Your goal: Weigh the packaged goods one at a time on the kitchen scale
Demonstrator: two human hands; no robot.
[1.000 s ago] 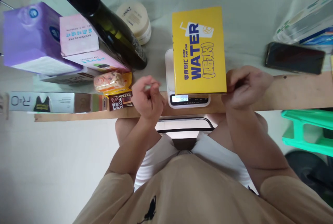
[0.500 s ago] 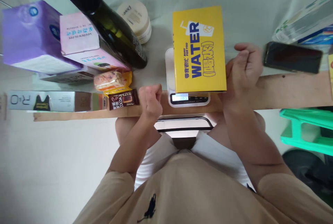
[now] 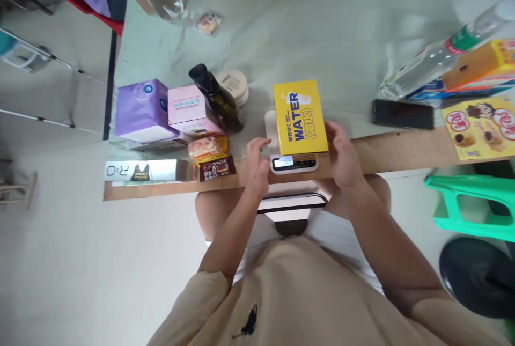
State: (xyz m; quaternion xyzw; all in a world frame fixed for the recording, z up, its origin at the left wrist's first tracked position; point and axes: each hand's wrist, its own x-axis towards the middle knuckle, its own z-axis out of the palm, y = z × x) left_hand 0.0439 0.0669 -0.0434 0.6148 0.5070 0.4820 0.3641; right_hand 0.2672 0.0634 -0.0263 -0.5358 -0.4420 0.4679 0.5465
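A yellow box (image 3: 300, 118) printed "WATER" rests on a white kitchen scale (image 3: 272, 130), whose lit display shows at its near edge; the digits look like 385 but are blurred. To the left of the scale is my left hand (image 3: 258, 169), fingers loosely apart and holding nothing, the fingertips close to the scale's side. My right hand (image 3: 344, 158) is at the box's right side with its fingers extended; whether they touch the box is hard to tell. A brown cocoa snack packet (image 3: 217, 169) lies left of my left hand.
On the left stand a dark bottle (image 3: 221, 99), a Dove jar (image 3: 233, 86), a pink box (image 3: 187, 107), a purple pack (image 3: 142, 107) and a long silver box (image 3: 140, 170). Rightward are a phone (image 3: 402, 114), a clear bottle (image 3: 426, 61) and a yellow snack box (image 3: 483, 126). A green stool (image 3: 450, 201) is below.
My view has widened and shows more of the table. Both hands have gone from curled fists to loosened fingers and have come in closer to the scale and box.
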